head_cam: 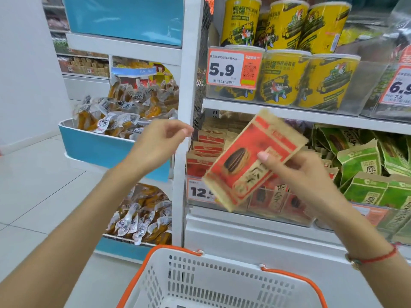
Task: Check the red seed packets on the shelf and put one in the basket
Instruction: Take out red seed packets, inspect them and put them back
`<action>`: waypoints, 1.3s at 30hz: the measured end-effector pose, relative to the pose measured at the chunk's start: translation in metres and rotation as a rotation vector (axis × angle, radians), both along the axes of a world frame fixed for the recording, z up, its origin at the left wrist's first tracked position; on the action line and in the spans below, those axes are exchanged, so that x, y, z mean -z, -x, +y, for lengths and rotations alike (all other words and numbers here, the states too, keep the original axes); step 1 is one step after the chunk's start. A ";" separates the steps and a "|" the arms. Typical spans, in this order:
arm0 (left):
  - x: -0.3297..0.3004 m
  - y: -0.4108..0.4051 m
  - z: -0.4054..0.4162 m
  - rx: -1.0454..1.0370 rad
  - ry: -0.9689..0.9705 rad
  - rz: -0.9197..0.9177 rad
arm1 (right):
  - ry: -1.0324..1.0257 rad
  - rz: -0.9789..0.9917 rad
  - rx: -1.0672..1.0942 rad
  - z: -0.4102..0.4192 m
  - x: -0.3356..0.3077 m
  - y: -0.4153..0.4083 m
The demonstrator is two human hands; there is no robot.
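step: right hand (pixel 298 174) pinches red seed packet (pixel 251 161), tilted, off shelf; left hand (pixel 160 141) empty, fingers loosely curled | next: likely lower it into basket (pixel 155 274)

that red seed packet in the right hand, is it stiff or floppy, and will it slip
The red seed packet looks fairly stiff: held by its lower right part in the right hand, it stays flat without drooping. Its paper-like, matte face probably grips well. Likely light, since thumb and fingers alone carry it.

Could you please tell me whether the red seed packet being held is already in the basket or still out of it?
Out. The right hand holds the red seed packet tilted before the shelf, above the basket.
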State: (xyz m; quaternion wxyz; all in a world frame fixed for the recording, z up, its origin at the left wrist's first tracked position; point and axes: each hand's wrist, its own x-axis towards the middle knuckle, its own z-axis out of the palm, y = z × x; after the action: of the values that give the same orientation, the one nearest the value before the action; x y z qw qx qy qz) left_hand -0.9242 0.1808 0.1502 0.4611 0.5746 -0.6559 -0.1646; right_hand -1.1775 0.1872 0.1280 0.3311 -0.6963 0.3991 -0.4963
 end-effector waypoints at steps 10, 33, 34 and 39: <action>0.035 0.023 -0.060 -0.051 -0.088 -0.729 | 0.384 -0.149 0.174 -0.040 -0.008 -0.020; 0.052 0.016 -0.050 -0.087 -0.037 -0.671 | 0.217 0.861 0.083 -0.106 -0.033 -0.066; 0.052 0.016 -0.050 -0.089 -0.029 -0.672 | 0.179 0.894 0.065 -0.110 -0.035 -0.070; 0.049 0.015 -0.045 -0.211 0.065 -0.627 | 0.033 1.162 0.071 -0.128 -0.039 -0.095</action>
State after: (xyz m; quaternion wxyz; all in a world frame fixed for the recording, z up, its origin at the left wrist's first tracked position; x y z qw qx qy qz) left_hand -0.9394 0.1354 0.1013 0.2696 0.6470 -0.7076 0.0899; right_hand -1.0825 0.0596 0.1670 0.0302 -0.8456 0.5306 -0.0498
